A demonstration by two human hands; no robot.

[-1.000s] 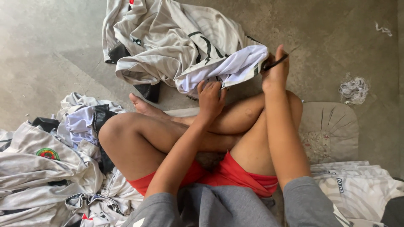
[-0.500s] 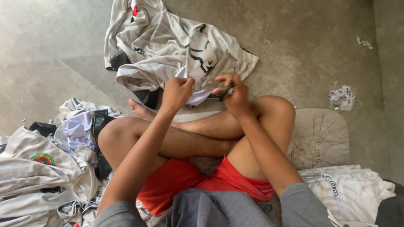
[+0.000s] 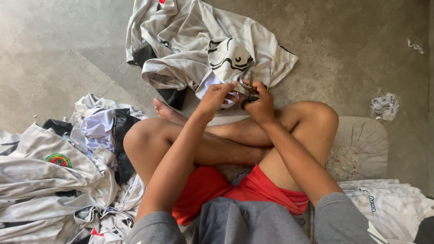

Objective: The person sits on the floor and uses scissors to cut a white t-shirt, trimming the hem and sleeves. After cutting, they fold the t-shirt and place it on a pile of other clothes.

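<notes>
We sit cross-legged on a rough grey concrete floor (image 3: 54, 58), looking down at our hands. At the floor's left edge lies a pile (image 3: 49, 180) of soft, crumpled white garments with black trim; one bears a round green and red badge (image 3: 58, 160), and a pale lilac cloth (image 3: 97, 129) sits on top.

Our left hand (image 3: 216, 97) pinches a white fold of the shirt (image 3: 212, 45), fingers closed on the cloth. That shirt, white with faint grey stripes and a black curved print, spreads rumpled over the floor's far edge, its near corner drawn up to our hands above our shins. Our right hand (image 3: 258, 104) is curled tight around small dark scissors (image 3: 250, 96), touching the same fold; we cannot tell how far the blades stand apart.

Beneath us is a worn beige cushion (image 3: 361, 144) with radiating seams. Just beyond its far right corner lies a small tangle of white threads (image 3: 384, 105). At the near right corner of the floor rests a flat folded white garment (image 3: 389, 208) with a small blue mark.
</notes>
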